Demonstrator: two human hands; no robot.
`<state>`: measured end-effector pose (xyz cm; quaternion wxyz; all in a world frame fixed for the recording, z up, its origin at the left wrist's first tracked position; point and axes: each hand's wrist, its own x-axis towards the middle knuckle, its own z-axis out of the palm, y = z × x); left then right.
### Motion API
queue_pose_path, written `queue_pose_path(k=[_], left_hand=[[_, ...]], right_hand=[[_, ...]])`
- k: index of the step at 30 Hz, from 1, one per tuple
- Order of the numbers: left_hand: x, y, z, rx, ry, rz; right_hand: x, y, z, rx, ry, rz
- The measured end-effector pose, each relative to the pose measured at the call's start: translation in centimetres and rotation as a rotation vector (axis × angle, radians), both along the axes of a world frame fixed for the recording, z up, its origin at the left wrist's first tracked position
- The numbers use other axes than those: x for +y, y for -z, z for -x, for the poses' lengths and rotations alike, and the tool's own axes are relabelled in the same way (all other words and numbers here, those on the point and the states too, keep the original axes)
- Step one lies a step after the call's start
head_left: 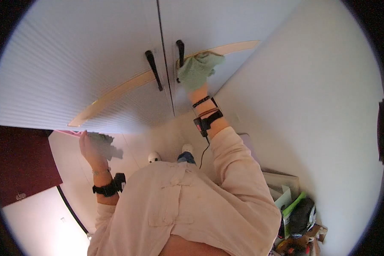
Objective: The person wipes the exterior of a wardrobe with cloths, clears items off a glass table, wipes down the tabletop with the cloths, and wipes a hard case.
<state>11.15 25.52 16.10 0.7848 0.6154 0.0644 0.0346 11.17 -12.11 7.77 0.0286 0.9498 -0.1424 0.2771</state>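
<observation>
A light green cloth (196,70) covers most of my right hand (198,90), which is pressed to the right door of a pale blue cabinet (111,47). The cloth lies over the tan curved trim strip (241,46) and overlaps the lower part of the black right door handle (180,51). The fingers are hidden under it. Lower left, my left hand (88,149) is closed on a grey cloth (107,145) that hangs out to the right. A pink strip (69,132) shows beside its fingertips, below the cabinet's edge.
Another black handle (153,70) is on the left door. A white wall (320,94) stands to the right. Bags and boxes (301,217) sit on the floor at lower right. A dark red panel (21,166) is at left. My shoes (154,157) stand close to the cabinet.
</observation>
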Motion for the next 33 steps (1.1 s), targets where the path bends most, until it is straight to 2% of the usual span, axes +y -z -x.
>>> queue_pose_path(k=[1, 2, 3, 4, 6, 8, 9, 11, 14, 15, 16, 18, 19, 20, 21, 22, 23, 24, 26, 27, 30, 31, 32, 33], left_hand=[[-0.3, -0.5, 0.4, 0.018, 0.024, 0.021], [0.3, 0.1, 0.4, -0.006, 0.074, -0.011], [-0.3, -0.2, 0.5, -0.010, -0.027, -0.019], [-0.4, -0.2, 0.4, -0.030, -0.050, -0.018], [-0.4, -0.1, 0.3, -0.061, -0.072, -0.016], [-0.7, -0.2, 0.3, -0.039, -0.106, 0.019], [-0.9, -0.4, 0.4, -0.050, -0.104, 0.022], [-1.0, -1.1, 0.5, 0.014, -0.080, -0.048], [-1.3, -1.0, 0.3, -0.048, -0.091, -0.042], [-1.8, -1.4, 0.6, -0.054, -0.107, -0.037], [-0.6, 0.1, -0.2, -0.097, -0.104, -0.047], [-0.2, 1.3, -0.7, -0.114, -0.135, -0.020], [0.0, 1.3, -0.4, -0.103, -0.133, -0.013], [-0.8, -0.1, 0.4, -0.070, -0.142, 0.052], [-0.3, 0.3, 0.4, -0.030, -0.167, 0.078], [-0.2, 0.4, 0.3, -0.074, -0.204, 0.101], [-0.2, 0.2, 0.1, -0.120, -0.236, 0.127], [0.1, -0.4, -0.1, -0.077, -0.169, 0.087], [-2.0, -5.1, 0.4, -0.099, -0.269, 0.144], [-3.0, -7.9, 1.4, -0.243, -0.247, 0.193], [-4.5, -14.7, 0.1, -0.683, -0.385, 0.240], [-4.5, -16.7, -0.7, -0.852, -0.467, 0.130], [-4.6, -18.4, -2.0, -1.008, -0.651, -0.079], [-4.3, -19.5, -3.3, -1.181, -0.805, -0.371]], right_hand=[[0.0, -0.6, -0.1, -0.012, 0.013, -0.001], [-0.1, -1.1, -0.2, -0.152, -0.023, -0.092], [-0.5, -1.4, -0.4, -0.291, -0.061, -0.182], [-1.4, -1.6, -0.8, -0.301, -0.052, -0.181], [-4.5, -2.5, -1.9, -0.214, 0.197, -0.217], [-10.3, 0.6, -4.4, 0.200, 0.547, 0.149], [-12.8, -0.8, -2.8, 0.271, 0.499, -0.160], [-15.3, -3.3, -0.9, 0.322, 0.443, -0.472], [-16.4, -5.8, 0.1, -0.519, 0.427, -1.207], [-15.8, -6.4, 0.0, -0.586, 0.366, -1.237], [-15.1, -6.9, -0.1, -0.650, 0.303, -1.265], [-9.3, -4.1, -1.3, -0.862, -0.034, -0.728], [-6.6, -4.4, -0.3, -0.784, -0.134, -0.595], [-5.1, -5.6, 1.1, -0.420, 0.069, -0.897], [-6.2, -5.7, 1.7, 0.235, 0.225, -0.367], [-7.3, -5.8, 2.2, 0.688, 0.181, 0.294], [-10.7, -2.3, 3.2, 0.102, 0.083, -0.034], [-12.5, -2.7, 3.8, -0.009, 0.149, -0.233], [-15.5, -5.0, 4.5, -0.495, 0.264, -1.055], [-16.4, -4.8, 5.4, -0.456, 0.273, -0.777], [-17.3, -1.9, 6.2, -0.483, 0.259, 0.037], [-16.2, -2.8, 6.1, -0.592, 0.107, -0.064], [-14.8, -3.9, 6.1, -0.689, -0.048, -0.171], [-12.9, -5.8, 7.2, -0.687, -0.084, -0.170]])
